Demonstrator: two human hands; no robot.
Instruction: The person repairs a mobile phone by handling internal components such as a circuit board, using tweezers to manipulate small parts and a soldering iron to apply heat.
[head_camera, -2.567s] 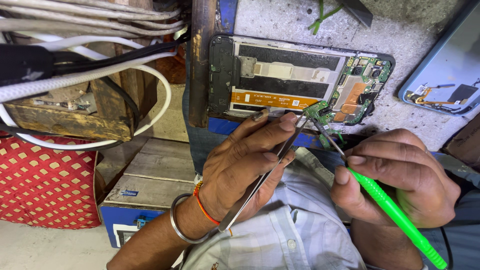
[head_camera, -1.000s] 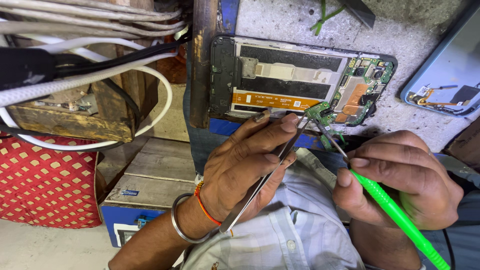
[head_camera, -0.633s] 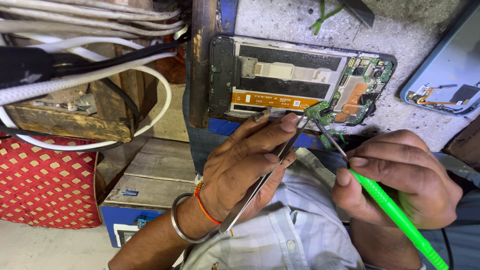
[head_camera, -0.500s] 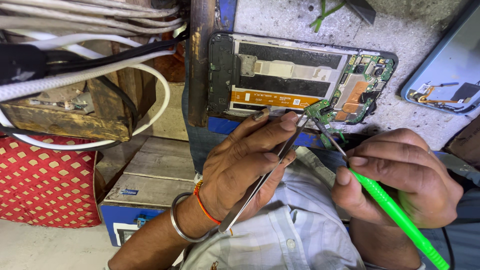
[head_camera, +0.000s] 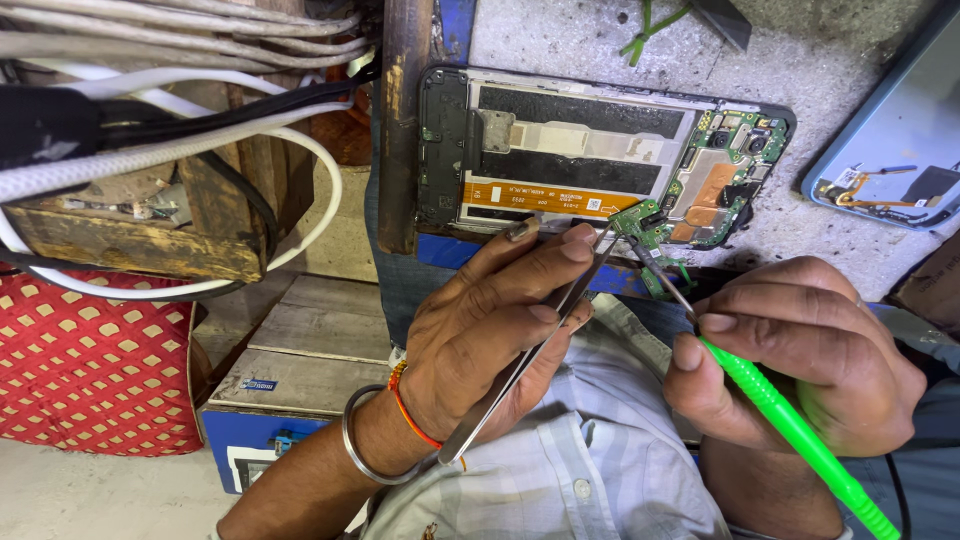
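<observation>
1. The left hand (head_camera: 490, 330) pinches metal tweezers (head_camera: 530, 355) between thumb and fingers (head_camera: 560, 250), tips on a small green circuit board (head_camera: 640, 222).
2. The right hand (head_camera: 800, 360) grips a green-handled screwdriver (head_camera: 790, 425), fingers clenched round it, its tip at the same board.
3. The board lies just past both sets of fingertips, at the edge of an opened phone (head_camera: 600, 155) on the grey bench (head_camera: 580, 40).

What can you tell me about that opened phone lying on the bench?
The opened phone lies flat on the grey bench with its back cover off. Inside show a dark frame, black and silvery plates, an orange ribbon strip and a green circuit board at its right end. The left hand holds metal tweezers to its lower edge; the right hand aims a green-handled tool at a small green board there.
</observation>
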